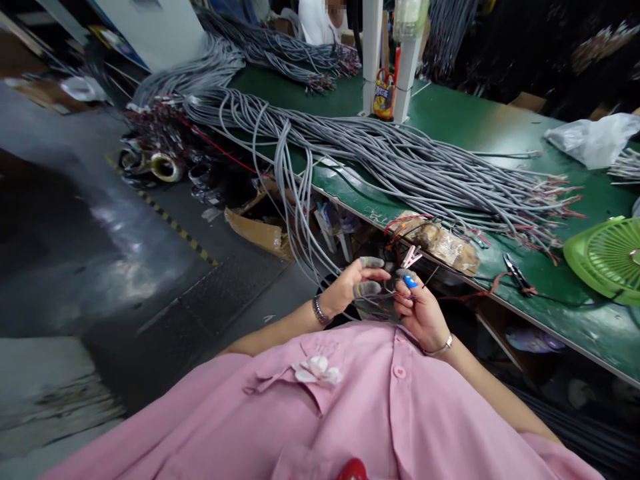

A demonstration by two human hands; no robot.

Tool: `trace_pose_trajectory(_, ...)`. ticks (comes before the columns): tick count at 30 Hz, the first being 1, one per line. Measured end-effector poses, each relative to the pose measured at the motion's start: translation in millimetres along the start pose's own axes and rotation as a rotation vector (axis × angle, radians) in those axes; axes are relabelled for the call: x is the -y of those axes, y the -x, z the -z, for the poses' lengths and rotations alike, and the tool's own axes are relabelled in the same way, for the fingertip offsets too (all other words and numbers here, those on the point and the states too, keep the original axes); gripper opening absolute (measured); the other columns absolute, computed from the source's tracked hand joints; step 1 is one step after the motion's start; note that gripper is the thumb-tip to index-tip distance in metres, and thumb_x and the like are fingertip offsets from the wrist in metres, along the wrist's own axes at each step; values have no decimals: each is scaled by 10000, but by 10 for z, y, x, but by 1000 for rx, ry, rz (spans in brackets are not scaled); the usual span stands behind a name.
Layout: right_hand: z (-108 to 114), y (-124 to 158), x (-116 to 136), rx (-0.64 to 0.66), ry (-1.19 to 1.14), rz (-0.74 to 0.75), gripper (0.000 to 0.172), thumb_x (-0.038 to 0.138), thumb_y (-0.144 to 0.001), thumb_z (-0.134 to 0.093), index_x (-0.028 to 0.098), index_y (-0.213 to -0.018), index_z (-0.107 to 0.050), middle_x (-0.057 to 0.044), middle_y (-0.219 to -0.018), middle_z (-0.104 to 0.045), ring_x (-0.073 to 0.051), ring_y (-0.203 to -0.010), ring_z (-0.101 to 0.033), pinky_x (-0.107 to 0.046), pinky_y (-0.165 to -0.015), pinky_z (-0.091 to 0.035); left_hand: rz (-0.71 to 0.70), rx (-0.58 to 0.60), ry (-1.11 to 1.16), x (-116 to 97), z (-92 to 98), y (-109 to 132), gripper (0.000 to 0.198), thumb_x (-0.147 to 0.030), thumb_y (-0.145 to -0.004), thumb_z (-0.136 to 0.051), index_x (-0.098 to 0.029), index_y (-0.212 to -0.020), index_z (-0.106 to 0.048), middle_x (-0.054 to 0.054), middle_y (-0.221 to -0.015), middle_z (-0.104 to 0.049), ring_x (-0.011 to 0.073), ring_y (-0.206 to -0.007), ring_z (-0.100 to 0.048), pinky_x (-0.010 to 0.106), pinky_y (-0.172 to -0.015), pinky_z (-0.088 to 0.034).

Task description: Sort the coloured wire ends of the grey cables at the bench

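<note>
My left hand (pixel 350 287) reaches in from the left, with grey covers on its fingertips. Its thumb and forefinger are apart, close to some thin wires between the two hands. Opposite it, my right hand (pixel 423 313) is closed in a pinch, with a blue cover on the thumb. A thin dark wire (pixel 430 277) sticks out of that pinch; its other end is too small to follow. Just above the right hand, at the bench edge, is a pink clothes peg (pixel 411 257). Grey cables (pixel 303 207) hang off the bench down behind my left hand.
A thick bundle of grey cables (pixel 380 153) with stripped ends lies along the green bench (pixel 500 123). A taped cardboard block (pixel 440 247), cutters (pixel 517 275) and a green fan (pixel 607 257) are on its near side. An open carton (pixel 260 233) stands on the floor.
</note>
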State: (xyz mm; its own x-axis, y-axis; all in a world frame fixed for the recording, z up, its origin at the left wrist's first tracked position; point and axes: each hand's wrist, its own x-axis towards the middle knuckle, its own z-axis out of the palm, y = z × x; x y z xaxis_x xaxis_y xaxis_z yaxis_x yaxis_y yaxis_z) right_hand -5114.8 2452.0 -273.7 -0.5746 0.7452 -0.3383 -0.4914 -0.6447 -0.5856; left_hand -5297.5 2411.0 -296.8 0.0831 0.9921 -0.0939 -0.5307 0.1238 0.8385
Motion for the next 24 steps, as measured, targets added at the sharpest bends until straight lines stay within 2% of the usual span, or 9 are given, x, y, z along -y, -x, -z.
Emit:
trace_pose_trajectory(2, -15, 4, 1, -19, 6, 9, 136, 216, -830, -677, 206, -885, -553, 61, -660, -404, -34, -466, -285, -102, -368, -226, 48, 81, -5, 8, -110, 12, 656, -285, -681, -844, -177, -1233, -507, 103, -1097, -665, 187, -971, -642, 284, -820, -485)
trace_pose_trajectory(5, -15, 9, 4, -36, 25, 13, 166, 213, -811, -696, 203, -837, -532, 51, -673, -437, -38, -484, -328, -103, -368, -239, 21, 40, -35, 38, -214, -9, 616, -254, -691, -838, -173, -1208, -513, 60, -988, -661, 148, -867, -641, 272, -796, -490)
trace_pose_trajectory(8, 12, 3, 2, -41, 48, 18, 184, 215, -803, -703, 200, -809, -520, 42, -685, -459, -42, -498, -349, -102, -367, -249, -5, 31, -74, 67, -239, -49, 597, -246, -692, -835, -162, -1196, -525, 29, -881, -655, 123, -791, -626, 252, -763, -492)
trace_pose_trajectory(11, 38, -13, -3, -36, 42, 4, 178, 220, -807, -703, 204, -830, -528, 42, -690, -459, -42, -499, -355, -100, -369, -256, 6, -6, -38, 106, -218, -87, 580, -232, -668, -850, -160, -1161, -552, 9, -837, -646, 105, -744, -617, 225, -719, -489)
trace_pose_trajectory(14, 44, -31, -5, -29, -5, -34, 189, 211, -809, -704, 206, -835, -517, 51, -681, -452, -33, -475, -327, -98, -365, -249, 48, -45, 106, 168, -178, -119, 566, -211, -640, -862, -156, -1120, -567, -7, -807, -633, 90, -682, -607, 206, -654, -483)
trace_pose_trajectory(19, 46, -54, 12, -39, -72, -70, 225, 161, -786, -709, 202, -828, -492, 62, -669, -450, -24, -462, -313, -89, -363, -235, 80, -125, 232, 254, -93, -150, 481, -175, -654, -840, -123, -1054, -579, 0, -747, -638, 83, -589, -591, 189, -554, -442)
trace_pose_trajectory(24, 72, -59, 21, -25, -108, -82, 238, 126, -768, -713, 194, -838, -496, 65, -665, -440, -23, -467, -340, -92, -360, -250, 124, -39, 449, 239, -28, -151, 452, -179, -669, -824, -147, -1050, -583, -33, -727, -576, 56, -575, -555, 183, -580, -439)
